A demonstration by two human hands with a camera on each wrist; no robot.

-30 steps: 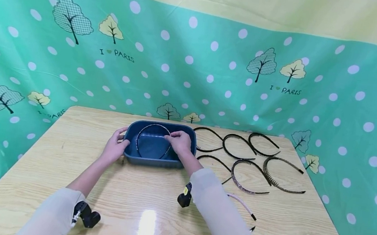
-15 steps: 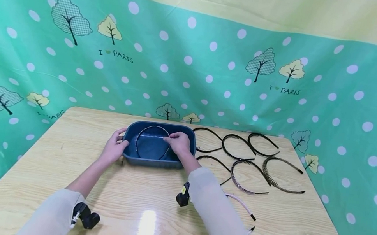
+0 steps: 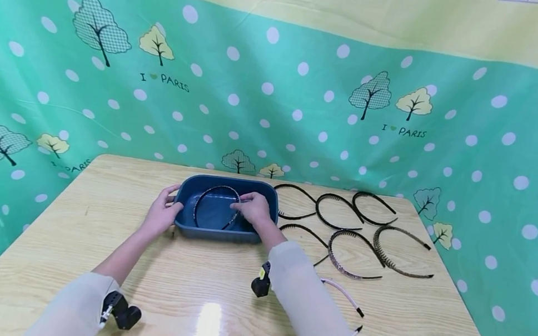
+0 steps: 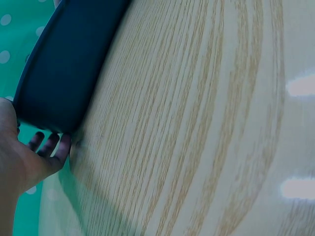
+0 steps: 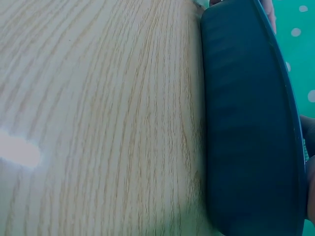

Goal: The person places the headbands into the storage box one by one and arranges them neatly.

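Basically, blue tub (image 3: 212, 234) sits ahead, long axis L–R; L hand (image 3: 161, 212) curls round its L end; R hand (image 3: 255, 209), over R end, pinches R side of dark headband (image 3: 221, 187), inside tub btwn the two.

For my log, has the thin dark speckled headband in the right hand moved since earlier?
Yes, slightly: in the head view, the headband arches lower, its top farther below the back rim of the blue rectangular plastic bin.
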